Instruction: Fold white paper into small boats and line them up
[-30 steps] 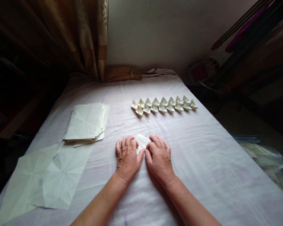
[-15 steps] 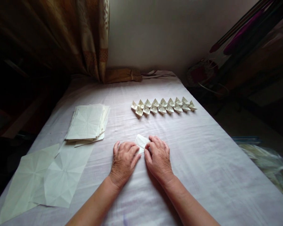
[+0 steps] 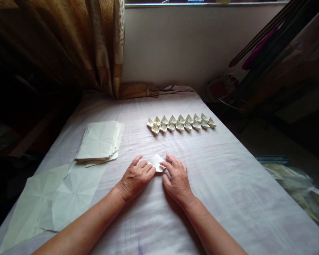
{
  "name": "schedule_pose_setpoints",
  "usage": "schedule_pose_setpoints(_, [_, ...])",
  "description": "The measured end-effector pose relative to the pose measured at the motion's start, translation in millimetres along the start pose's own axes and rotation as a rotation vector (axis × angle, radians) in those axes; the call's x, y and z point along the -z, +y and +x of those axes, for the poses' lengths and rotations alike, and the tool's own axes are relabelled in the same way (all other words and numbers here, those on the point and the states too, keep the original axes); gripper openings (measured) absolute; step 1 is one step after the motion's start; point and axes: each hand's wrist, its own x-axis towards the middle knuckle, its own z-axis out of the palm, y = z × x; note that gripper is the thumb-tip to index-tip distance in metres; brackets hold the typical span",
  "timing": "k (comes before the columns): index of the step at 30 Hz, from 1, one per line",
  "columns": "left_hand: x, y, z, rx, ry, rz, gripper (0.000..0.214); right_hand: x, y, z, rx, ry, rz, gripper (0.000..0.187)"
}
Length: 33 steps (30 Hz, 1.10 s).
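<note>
A small folded piece of white paper lies on the pale cloth-covered table just in front of me. My left hand rests on the cloth with its fingertips pressing the paper's left edge. My right hand pinches the paper's right side between thumb and fingers. Both hands lie side by side, almost touching.
A row of several finished folded paper shapes sits farther back. A stack of creased paper sheets lies at the left, with two unfolded creased sheets nearer the left edge. A curtain hangs behind. Clutter lies off the table's right side.
My left hand has slid left and turned, its fingers now reaching the paper from the side. The paper has been folded smaller and stands up slightly. The view has tilted upward a little.
</note>
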Motion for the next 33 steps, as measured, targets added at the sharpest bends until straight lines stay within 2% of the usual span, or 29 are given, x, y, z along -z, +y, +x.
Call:
schedule_pose_setpoints(4, [-2.3, -13, -19, -0.02, 0.104, -0.013, 0.022, 2, 0, 0, 0.124, 0.01, -0.03, 0.026])
schedule_pose_setpoints(8, [-3.1, -18, -37, 0.013, 0.133, -0.035, 0.02, 6, -4, 4, 0.343, -0.036, -0.046, 0.015])
schedule_pose_setpoints(12, [-4.4, -2, -46, 0.052, 0.104, -0.101, 0.021, 7, -6, 7, 0.457, -0.076, -0.013, 0.014])
schedule_pose_setpoints(17, [-6.2, 16, -53, 0.147, 0.15, -0.155, 0.03, 15, 0, 12, 0.546, -0.187, 0.0, 0.022])
schedule_pose_setpoints(23, [-3.4, 16, -54, 0.191, 0.14, -0.222, 0.029, 23, 5, 27, 0.51, -0.338, 0.062, 0.013])
schedule_pose_setpoints(25, [-3.6, 17, -54, 0.199, 0.153, -0.244, 0.028, 20, 4, 31, 0.481, -0.356, 0.102, 0.017])
schedule_pose_setpoints(33, [-6.2, 18, -56, 0.239, 0.191, -0.308, 0.024, -3, -6, 33, 0.25, -0.229, 0.217, 0.008])
